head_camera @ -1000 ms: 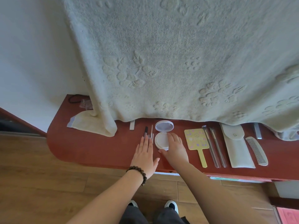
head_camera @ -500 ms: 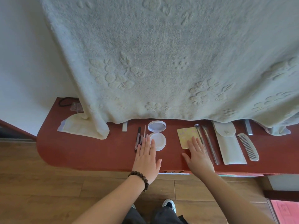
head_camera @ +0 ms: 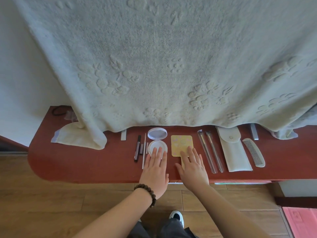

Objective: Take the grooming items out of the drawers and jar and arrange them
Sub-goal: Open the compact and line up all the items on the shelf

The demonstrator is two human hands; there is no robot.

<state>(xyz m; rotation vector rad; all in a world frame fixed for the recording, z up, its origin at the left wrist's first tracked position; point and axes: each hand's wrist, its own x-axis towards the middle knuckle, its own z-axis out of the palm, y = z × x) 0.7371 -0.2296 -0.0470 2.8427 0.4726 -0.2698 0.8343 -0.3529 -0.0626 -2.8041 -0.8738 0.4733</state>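
I saw a red shelf (head_camera: pixel 85 162) under a hanging pale towel (head_camera: pixel 163 66), with grooming items in a row along it. My left hand (head_camera: pixel 155 170) lay flat, fingers together, tips on the open round compact (head_camera: pixel 157 145). Just right of the compact, my right hand (head_camera: pixel 193 169) lay flat, fingers slightly spread, over the yellow hand mirror (head_camera: pixel 181 145). Farther right of the compact lay two wrapped brushes (head_camera: pixel 210 152), a white pouch (head_camera: pixel 234 152) and a comb (head_camera: pixel 253 152); thin pencils (head_camera: pixel 138 148) lay just left of it.
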